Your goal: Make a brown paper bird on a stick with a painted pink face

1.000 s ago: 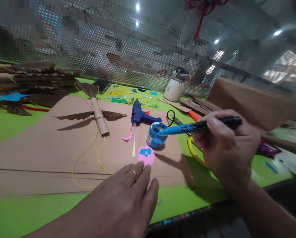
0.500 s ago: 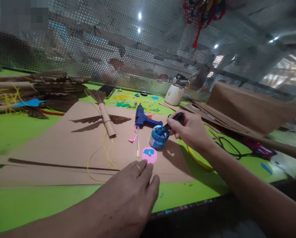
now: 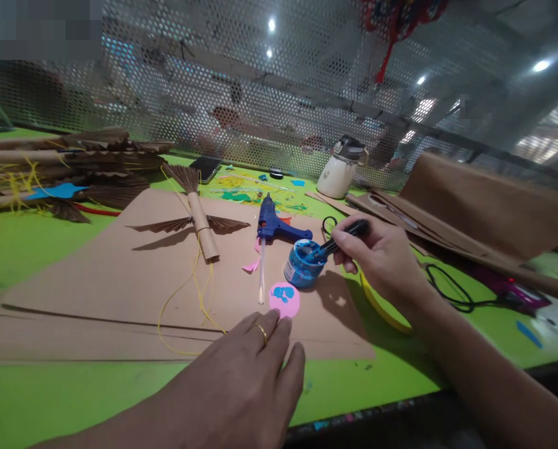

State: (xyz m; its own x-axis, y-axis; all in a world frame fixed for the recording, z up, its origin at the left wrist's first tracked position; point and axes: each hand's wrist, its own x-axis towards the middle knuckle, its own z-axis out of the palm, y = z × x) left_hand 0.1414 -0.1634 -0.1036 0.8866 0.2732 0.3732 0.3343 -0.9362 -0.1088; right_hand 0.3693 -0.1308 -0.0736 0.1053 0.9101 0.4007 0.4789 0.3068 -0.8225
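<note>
The right hand (image 3: 379, 252) is clamped on a dark pen (image 3: 356, 231), whose blue end dips into an open paint jar (image 3: 302, 271). The left hand (image 3: 245, 374) lies flat, not gripping, its fingertips on the near rim of a pink disc (image 3: 285, 304) with blue spots. The disc is on brown cardboard (image 3: 96, 262), towards the table's near edge, with the jar just beyond it. A sideways push of the pen against the jar's rim could tip it and spill paint; an overloaded tip could drip on the disc. If the left fingers slid forward, they might smear the spots, should these be wet. Farther out, yellow string (image 3: 161, 318) trails from a paper bird (image 3: 204, 234) towards the left hand and could snag. A glue gun (image 3: 272, 224) lies behind the jar, towards the table's far edge.
</note>
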